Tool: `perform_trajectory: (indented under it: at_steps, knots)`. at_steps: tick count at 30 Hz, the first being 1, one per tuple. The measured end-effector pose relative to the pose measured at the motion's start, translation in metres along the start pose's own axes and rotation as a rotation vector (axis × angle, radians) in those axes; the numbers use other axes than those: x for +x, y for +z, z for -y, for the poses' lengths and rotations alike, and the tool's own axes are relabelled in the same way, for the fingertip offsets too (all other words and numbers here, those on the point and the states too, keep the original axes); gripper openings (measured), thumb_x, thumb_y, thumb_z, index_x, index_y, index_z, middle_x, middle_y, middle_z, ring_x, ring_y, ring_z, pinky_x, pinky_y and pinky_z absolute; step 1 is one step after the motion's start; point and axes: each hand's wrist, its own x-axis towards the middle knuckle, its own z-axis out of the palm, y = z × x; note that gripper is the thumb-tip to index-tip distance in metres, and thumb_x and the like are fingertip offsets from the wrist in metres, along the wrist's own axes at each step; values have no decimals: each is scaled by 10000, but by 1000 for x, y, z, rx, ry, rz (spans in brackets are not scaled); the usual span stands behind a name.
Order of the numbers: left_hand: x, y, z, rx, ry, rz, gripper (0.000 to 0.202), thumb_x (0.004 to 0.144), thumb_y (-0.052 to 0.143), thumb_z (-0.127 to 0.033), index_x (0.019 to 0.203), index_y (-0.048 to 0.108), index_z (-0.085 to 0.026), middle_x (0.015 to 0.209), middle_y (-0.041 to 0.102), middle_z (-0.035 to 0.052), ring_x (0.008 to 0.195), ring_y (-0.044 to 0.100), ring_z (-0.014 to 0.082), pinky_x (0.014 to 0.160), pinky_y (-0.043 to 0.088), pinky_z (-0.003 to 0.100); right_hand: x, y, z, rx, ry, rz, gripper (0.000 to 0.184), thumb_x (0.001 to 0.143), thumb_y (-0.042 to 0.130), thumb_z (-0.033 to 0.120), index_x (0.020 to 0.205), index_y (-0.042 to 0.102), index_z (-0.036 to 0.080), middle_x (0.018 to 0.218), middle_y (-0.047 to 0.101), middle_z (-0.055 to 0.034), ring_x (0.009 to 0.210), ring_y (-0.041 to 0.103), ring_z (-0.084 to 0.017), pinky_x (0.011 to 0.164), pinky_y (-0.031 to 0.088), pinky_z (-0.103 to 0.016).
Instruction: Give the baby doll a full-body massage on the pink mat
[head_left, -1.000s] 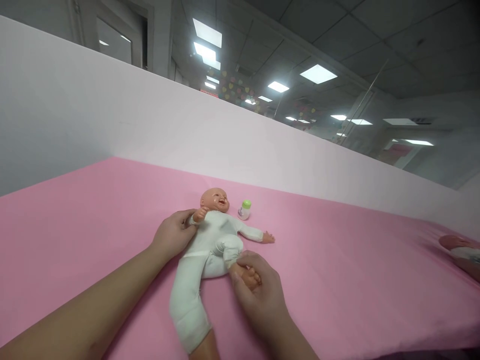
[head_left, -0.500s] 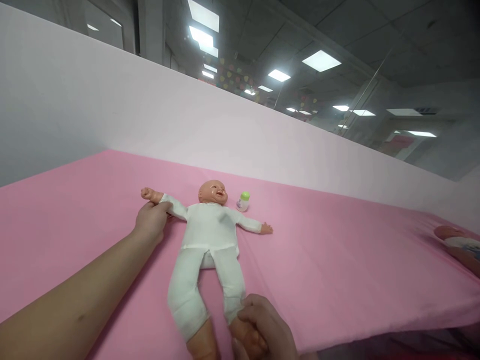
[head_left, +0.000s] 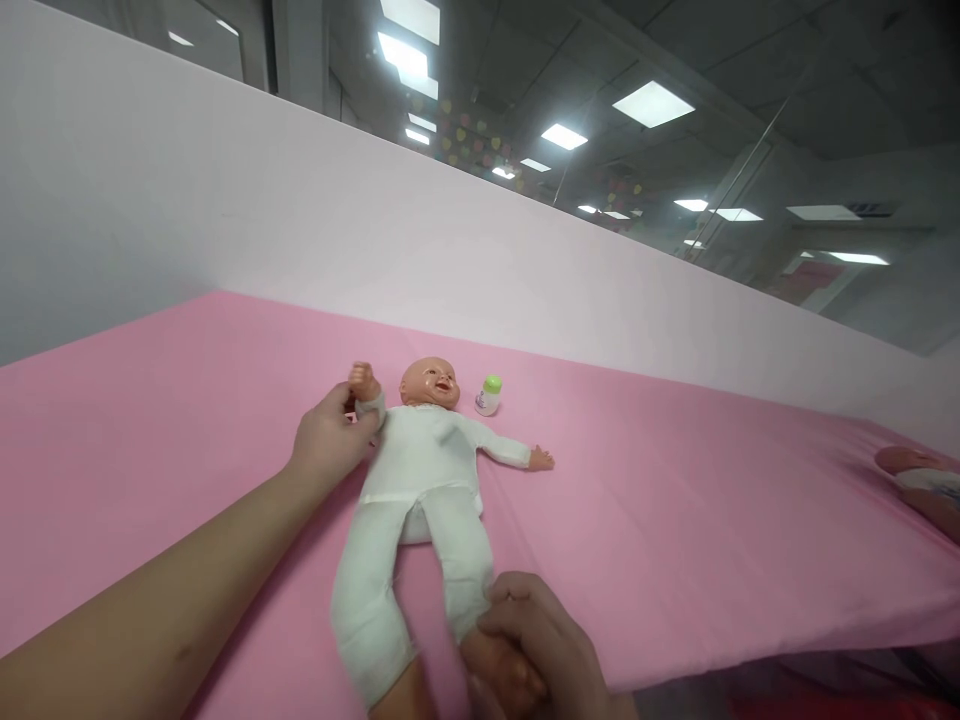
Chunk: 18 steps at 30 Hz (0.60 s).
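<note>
Baby doll [head_left: 420, 470] in soft white cloth suit, supine on pink sheet [head_left: 675, 520], left hand [head_left: 330, 440] clasping raised arm, right hand [head_left: 536, 645] gripping ankle; likely light, floppy-limbed, best held at hard plastic ends.

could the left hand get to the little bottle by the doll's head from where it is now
Probably yes, once it lets go. The left hand grips the doll's raised arm, and the bottle stands just past the head on bare pink sheet. Only the head lies between, so it would reach over it.
</note>
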Motion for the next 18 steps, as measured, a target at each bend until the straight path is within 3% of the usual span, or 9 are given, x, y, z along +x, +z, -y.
perform_trajectory:
  at_steps: [3,6,12,18]
  knots:
    - [-8,6,-11,149,247,88,438,876,608,-306,1309,672,-329,1241,746,25,1115,678,308,906,510,398,24,-3,2,46,-119,-6,250,806,675,117,1010,624,253,1050,672,-64,804,711,-192,722,622,-272]
    - [-13,13,-14,270,396,153,509,853,582,-228,1344,683,-319,1333,717,24,1230,627,310,1006,491,415,49,-3,7,60,-160,-81,213,822,655,118,990,631,247,993,680,-61,924,706,-223,814,610,-301]
    - [-14,17,-13,375,483,154,519,894,526,-201,1379,681,-298,1333,714,25,1243,616,288,1075,476,420,84,-2,6,78,-132,-98,172,872,644,159,1023,676,235,1061,684,-63,985,677,-220,869,568,-315]
    - [-13,17,-13,408,509,154,545,880,528,-181,1390,681,-295,1348,706,39,1241,618,292,1074,476,432,100,11,-4,50,-53,-58,158,857,639,182,1009,662,218,1029,667,-49,919,659,-205,823,546,-316]
